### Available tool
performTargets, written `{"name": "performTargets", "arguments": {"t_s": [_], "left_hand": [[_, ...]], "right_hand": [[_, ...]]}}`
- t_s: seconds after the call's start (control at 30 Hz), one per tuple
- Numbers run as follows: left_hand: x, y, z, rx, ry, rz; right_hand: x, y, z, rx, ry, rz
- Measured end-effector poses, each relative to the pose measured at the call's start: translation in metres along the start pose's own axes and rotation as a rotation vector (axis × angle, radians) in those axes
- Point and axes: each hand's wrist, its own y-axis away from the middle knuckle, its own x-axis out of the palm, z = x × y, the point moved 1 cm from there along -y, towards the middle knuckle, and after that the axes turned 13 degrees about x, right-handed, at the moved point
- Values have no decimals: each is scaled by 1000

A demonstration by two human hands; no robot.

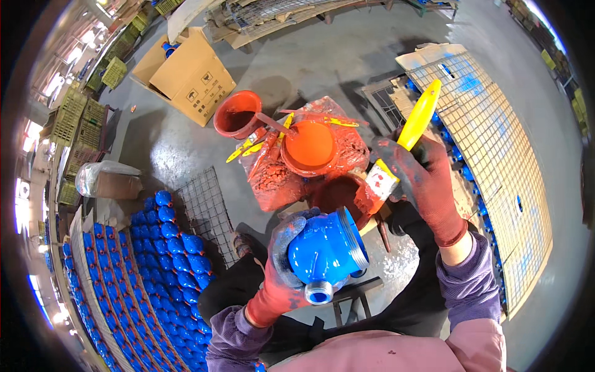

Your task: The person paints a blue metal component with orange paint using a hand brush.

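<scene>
A glossy blue pipe fitting (317, 249) with bare threaded ends rests in my left hand (280, 263), whose gloved fingers wrap round its left side. One large threaded end faces right, and a small threaded spout points toward me. My right hand (427, 180), in a red glove with dark-stained fingers, grips a paintbrush (420, 118) with a yellow handle. Its red-coated bristles point down and left, close above the fitting's large end; whether they touch it I cannot tell. Behind the fitting, a dark red bucket (331, 193) is partly hidden by the brush and my left hand.
Ahead, a pot of orange-red paint (310, 146) stands on a paint-smeared block (273, 186) with yellow-handled brushes. A red bucket (234, 118) and a cardboard box (192, 80) stand beyond. Blue fittings (164, 248) fill the left; a wire-mesh rack with cardboard (489, 155) stands right.
</scene>
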Motion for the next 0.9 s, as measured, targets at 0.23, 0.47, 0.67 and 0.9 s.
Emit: {"name": "performTargets", "arguments": {"t_s": [0.23, 0.47, 0.67, 0.9], "left_hand": [[-2, -19, -2, 293, -199, 237], [0, -16, -3, 380, -408, 383], [-6, -12, 4, 307, -401, 403], [-11, -17, -3, 253, -506, 304]], "right_hand": [[-2, 1, -3, -79, 147, 62], [3, 10, 2, -126, 304, 139], [-1, 31, 2, -674, 431, 63], [-6, 47, 16, -910, 567, -28]]}}
